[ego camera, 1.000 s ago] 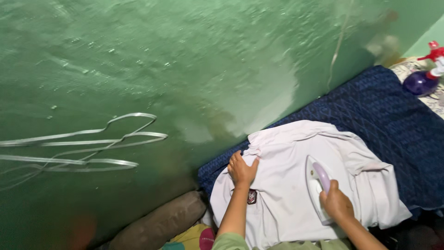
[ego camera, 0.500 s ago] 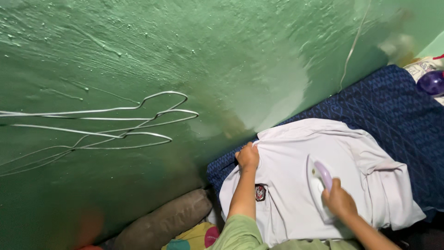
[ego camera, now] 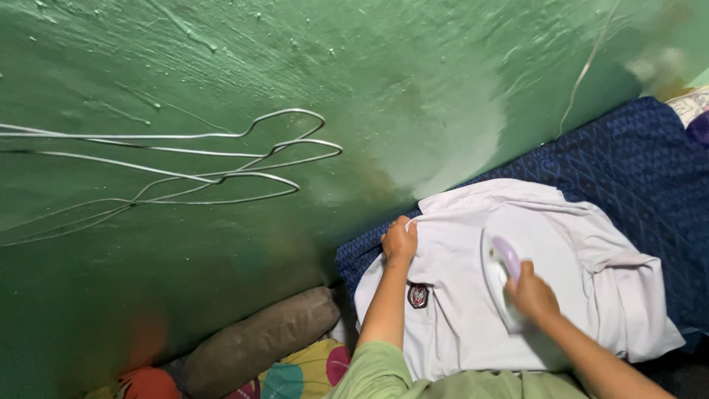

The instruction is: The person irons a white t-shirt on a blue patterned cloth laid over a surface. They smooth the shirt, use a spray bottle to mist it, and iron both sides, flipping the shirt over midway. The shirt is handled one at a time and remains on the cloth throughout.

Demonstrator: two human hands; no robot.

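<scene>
A: Spread flat on the dark blue patterned cloth (ego camera: 628, 159), a white shirt (ego camera: 576, 251), chest crest (ego camera: 418, 295) facing up near the cloth's near-left corner. Collar end lying toward the green wall (ego camera: 295, 59).

B: And the hands?

A: Right hand (ego camera: 533, 295) wrapped around the lilac handle of a white iron (ego camera: 502, 277), soleplate down on the middle of the shirt. Left hand (ego camera: 399, 242) closed on the shirt's upper-left edge by the collar, pinching the fabric and pulling it taut just beside the cloth's wall-side edge.

B: How far along, judging by the fabric?

A: Hard to call finished. Smooth-looking around the crest and under the iron; bunched and folded at the sleeve on the right side, hanging toward the cloth's near-right edge. Probably mid-way: the front panel in hand, the right sleeve and far folds left to press.

B: Around it?

A: A thin white cord (ego camera: 583, 74) running up the wall above the cloth's far edge. Wire hangers (ego camera: 221, 159) against the wall, well apart to the left. Below the cloth's left corner a grey-brown bolster (ego camera: 258, 343), next to it a bright spotted cushion (ego camera: 310, 369). At the far right edge of the view, a sliver of something purple, too cropped to identify.
</scene>
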